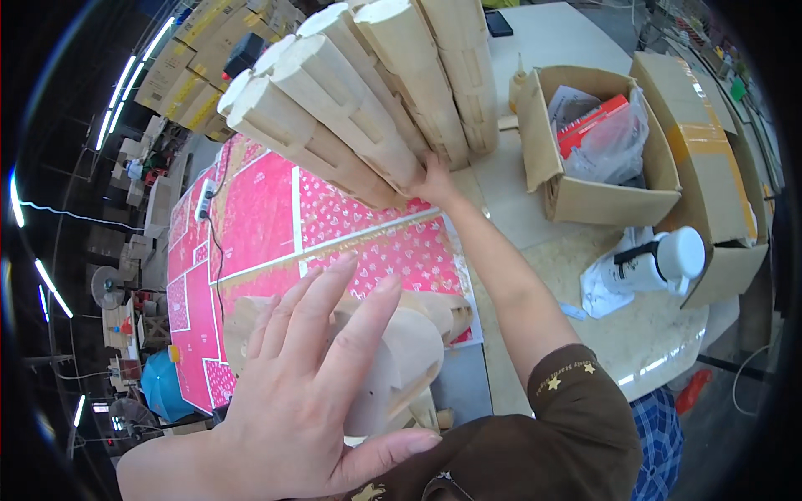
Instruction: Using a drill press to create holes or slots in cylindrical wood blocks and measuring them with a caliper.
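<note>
Left hand [313,392] open, fingers spread over carved wooden pieces [401,351]; right hand [433,179] gripping wooden posts [368,92], fingers hidden

Pale bare wooden posts [368,92] look smooth and matt, unfinished. Just right of them, a brown cardboard box [585,196] holds crinkly glossy plastic bags [614,138].
</note>
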